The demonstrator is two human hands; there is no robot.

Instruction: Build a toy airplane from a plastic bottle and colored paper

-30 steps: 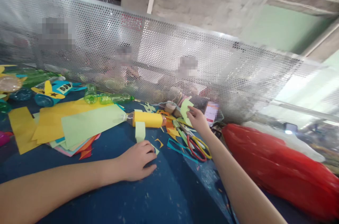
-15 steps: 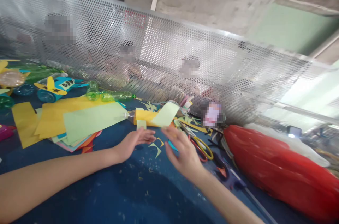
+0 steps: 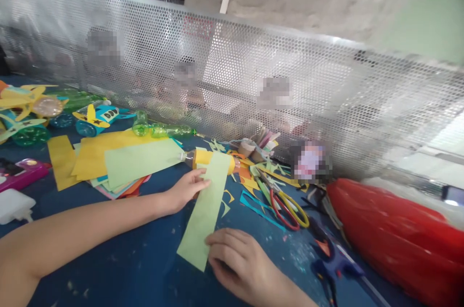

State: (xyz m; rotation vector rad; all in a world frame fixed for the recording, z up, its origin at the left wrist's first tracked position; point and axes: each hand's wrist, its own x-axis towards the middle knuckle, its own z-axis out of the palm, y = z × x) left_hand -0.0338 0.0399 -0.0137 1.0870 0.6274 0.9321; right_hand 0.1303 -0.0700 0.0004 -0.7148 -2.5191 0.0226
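Note:
A long pale green paper strip [image 3: 208,212] slants from the top of a plastic bottle wrapped in yellow paper [image 3: 204,156] down toward me. My left hand [image 3: 184,190] pinches the strip's left edge just below the bottle, thumb on top. At the lower end, the curled fingers of my right hand [image 3: 241,257] grip the strip's right edge; the thumb is hidden. The bottle lies on its side, its clear neck pointing left.
Coloured paper sheets [image 3: 141,162] lie left, behind them a blue paper-and-bottle plane [image 3: 99,118] and green bottles [image 3: 170,130]. Scissors [image 3: 286,205], a glue gun [image 3: 331,256] and a red plastic bag [image 3: 391,225] are right. A perforated metal panel [image 3: 145,70] stands behind.
The green strip has swung from lying across the bottle to slanting toward me. My hands were open beside it; now both have fingers on it, the right hand lower and nearer me.

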